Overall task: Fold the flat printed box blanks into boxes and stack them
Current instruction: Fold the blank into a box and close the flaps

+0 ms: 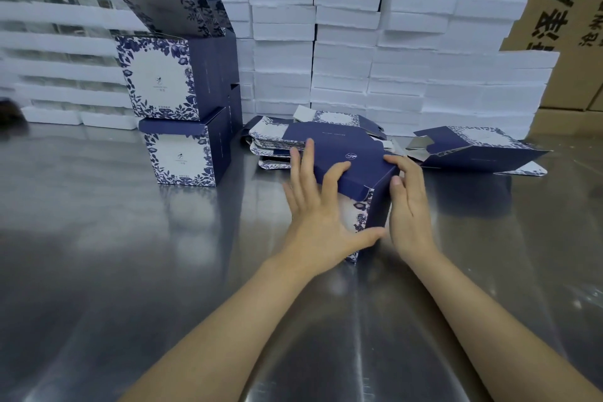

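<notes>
Box (354,170) appears light, thin card, easily dented; hold its creased edges. Your left hand (318,217) and right hand (408,209) press its sides, fingers straight, gripping nothing.

— What is the worktop (98,271) like?
— Bare metal, shiny, with soft pale patches of light mirrored along it.
— And at the far side?
— White foam trays (346,52) stacked in columns, stepping lower toward the right. Behind them, far right, stand brown cardboard cartons (571,26) printed with large black characters.
</notes>
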Demonstrator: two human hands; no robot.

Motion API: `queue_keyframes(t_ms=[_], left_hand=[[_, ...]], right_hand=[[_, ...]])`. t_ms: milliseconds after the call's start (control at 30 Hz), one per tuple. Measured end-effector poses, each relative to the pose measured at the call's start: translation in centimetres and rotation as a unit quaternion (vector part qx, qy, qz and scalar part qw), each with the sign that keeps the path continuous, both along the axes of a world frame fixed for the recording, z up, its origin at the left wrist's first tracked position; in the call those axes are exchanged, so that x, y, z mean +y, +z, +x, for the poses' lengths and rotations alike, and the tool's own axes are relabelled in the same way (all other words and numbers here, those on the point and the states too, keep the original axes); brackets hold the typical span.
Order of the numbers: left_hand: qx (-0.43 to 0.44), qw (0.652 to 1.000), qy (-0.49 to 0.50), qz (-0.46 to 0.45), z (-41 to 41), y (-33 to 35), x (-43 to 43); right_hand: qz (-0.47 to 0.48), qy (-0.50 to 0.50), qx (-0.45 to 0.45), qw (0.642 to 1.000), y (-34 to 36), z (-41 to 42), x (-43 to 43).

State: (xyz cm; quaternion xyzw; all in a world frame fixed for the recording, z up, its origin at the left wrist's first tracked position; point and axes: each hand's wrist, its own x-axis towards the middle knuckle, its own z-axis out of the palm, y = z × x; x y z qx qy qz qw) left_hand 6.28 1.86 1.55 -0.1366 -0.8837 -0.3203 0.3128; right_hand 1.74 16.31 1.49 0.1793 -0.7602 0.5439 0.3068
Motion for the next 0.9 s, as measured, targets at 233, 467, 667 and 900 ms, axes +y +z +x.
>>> queue_keyframes(t_ms=[233,467,667,900], left_hand=[[-0.038,0.997,0.01,0.072,-0.3,0.2,-0.5],[0.005,0.991,0.106,0.079,-1.0,0.1,-1.4],[0.035,0.985,0.143,0.091,-1.0,-0.2,-1.1],[0.041,0.986,0.14,0.083,-1.3,-0.8,-1.1]], right_hand=[[-0.03,0.084,-0.049,0.995,-0.2,-0.2,0.4],[0.134,0.193,-0.142,0.962,-2.2,-0.5,-0.7],[0.165,0.224,-0.148,0.949,-2.9,-0.5,-1.6],[0.201,-0.02,-0.083,0.976,-1.3,-3.5,4.2]])
